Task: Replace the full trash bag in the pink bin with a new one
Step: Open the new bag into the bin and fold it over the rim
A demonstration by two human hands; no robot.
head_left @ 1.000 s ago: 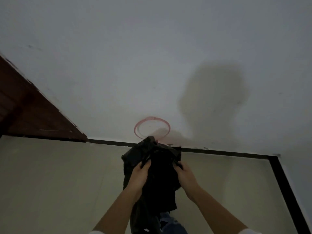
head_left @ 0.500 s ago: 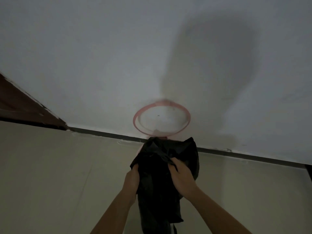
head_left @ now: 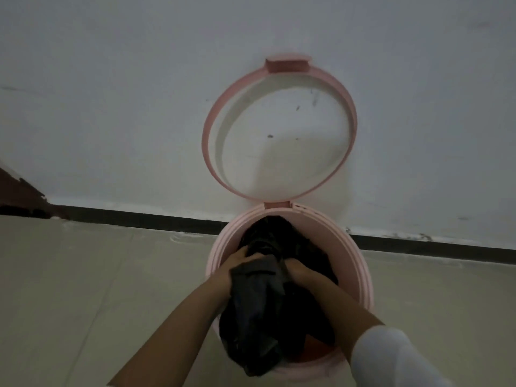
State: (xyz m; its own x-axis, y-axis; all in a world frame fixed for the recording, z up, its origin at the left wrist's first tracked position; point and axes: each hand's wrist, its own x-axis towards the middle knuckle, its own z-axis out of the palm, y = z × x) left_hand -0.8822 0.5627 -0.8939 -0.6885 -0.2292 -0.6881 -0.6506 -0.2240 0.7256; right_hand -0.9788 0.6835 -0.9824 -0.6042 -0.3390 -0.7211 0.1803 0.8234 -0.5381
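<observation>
**Lining the Bin: Bag Insertion**

While both hands grip the crumpled black plastic trash bag (head_left: 259,308), it sits inside the round pink plastic bin (head_left: 360,263), directly beneath them. The left hand (head_left: 237,263) and right hand (head_left: 300,270) are equally near. The bag's long axis runs toward the viewer. Half a second earlier, the bag was above the bin; the hinged lid (head_left: 279,127) stands open.

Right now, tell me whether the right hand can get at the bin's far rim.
Probably yes. The lid stands open against the wall, leaving the pink bin rim exposed, but the right hand is busy gripping the black bag.
</observation>
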